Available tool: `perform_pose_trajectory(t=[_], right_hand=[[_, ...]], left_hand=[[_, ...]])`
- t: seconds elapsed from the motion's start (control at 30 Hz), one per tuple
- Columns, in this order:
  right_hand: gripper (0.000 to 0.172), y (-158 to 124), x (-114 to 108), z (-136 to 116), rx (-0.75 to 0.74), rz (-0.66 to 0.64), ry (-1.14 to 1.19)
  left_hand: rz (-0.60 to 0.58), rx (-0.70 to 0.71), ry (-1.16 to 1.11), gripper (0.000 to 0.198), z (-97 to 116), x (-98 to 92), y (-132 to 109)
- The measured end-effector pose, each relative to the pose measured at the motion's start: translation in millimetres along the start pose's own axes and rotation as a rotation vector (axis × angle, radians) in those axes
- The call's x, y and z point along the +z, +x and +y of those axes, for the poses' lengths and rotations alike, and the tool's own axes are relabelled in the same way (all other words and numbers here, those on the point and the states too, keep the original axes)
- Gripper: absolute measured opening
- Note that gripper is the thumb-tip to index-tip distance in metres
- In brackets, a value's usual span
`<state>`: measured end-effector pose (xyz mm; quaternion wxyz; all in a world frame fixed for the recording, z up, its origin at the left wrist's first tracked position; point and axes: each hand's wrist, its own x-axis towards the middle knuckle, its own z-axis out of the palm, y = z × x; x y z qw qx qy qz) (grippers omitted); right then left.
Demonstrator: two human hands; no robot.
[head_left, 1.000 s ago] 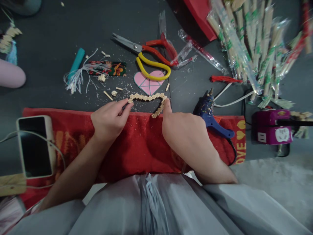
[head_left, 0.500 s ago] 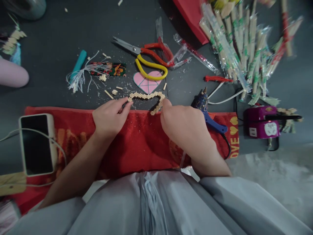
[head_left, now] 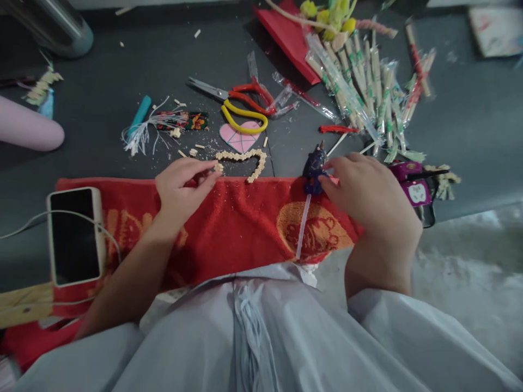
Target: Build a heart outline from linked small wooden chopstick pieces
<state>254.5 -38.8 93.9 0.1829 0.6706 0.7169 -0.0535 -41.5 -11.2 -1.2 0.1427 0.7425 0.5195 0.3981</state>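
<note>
My left hand (head_left: 183,188) is closed in a pinch at the left end of a curved beige strip (head_left: 259,163) made of small knobbly pieces. Between or just at its fingertips is a small beige cluster (head_left: 219,167); whether it joins the strip I cannot tell. My right hand (head_left: 368,190) is closed around the handle of a dark blue glue gun (head_left: 314,171), hiding the grip. A clear glue stick (head_left: 303,226) sticks out of the gun's rear over the red towel (head_left: 229,228). Behind the strip lies a pink paper heart (head_left: 240,139) with dark lines.
Yellow-and-red-handled scissors (head_left: 245,117) lie behind the heart. A white tassel (head_left: 141,130) and beige scraps are at left. Wrapped stick bundles (head_left: 363,81) and a purple box (head_left: 414,190) stand right. A phone (head_left: 75,234) with a cable rests on the towel's left.
My right hand has left the strip's right side and moved right onto the glue gun, taking hold of it. My left hand stays near the strip's left end. The camera view has shifted.
</note>
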Motion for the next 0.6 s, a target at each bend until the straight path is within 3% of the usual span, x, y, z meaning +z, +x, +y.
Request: perform_pose_trajectory(t=[0.13, 0.23, 0.3, 0.47, 0.6], right_hand=[[0.045, -15, 30, 17, 0.022, -0.003, -0.007], [0.051, -20, 44, 23, -0.028, 0.043, 0.009], [0.053, -20, 48, 26, -0.043, 0.051, 0.017], [0.044, -14, 51, 28, -0.021, 0.071, 0.047], [0.042, -15, 52, 27, -0.032, 0.075, 0.043]], left_hand=[[0.101, 0.078, -0.207, 0.013, 8, -1.2, 3], [0.088, 0.064, -0.351, 0.006, 14, 0.6, 3], [0.044, -0.062, -0.461, 0.009, 18, 2.3, 3], [-0.127, -0.533, -0.832, 0.046, 34, -0.5, 6], [-0.249, -0.677, -1.02, 0.049, 60, -12.2, 10]])
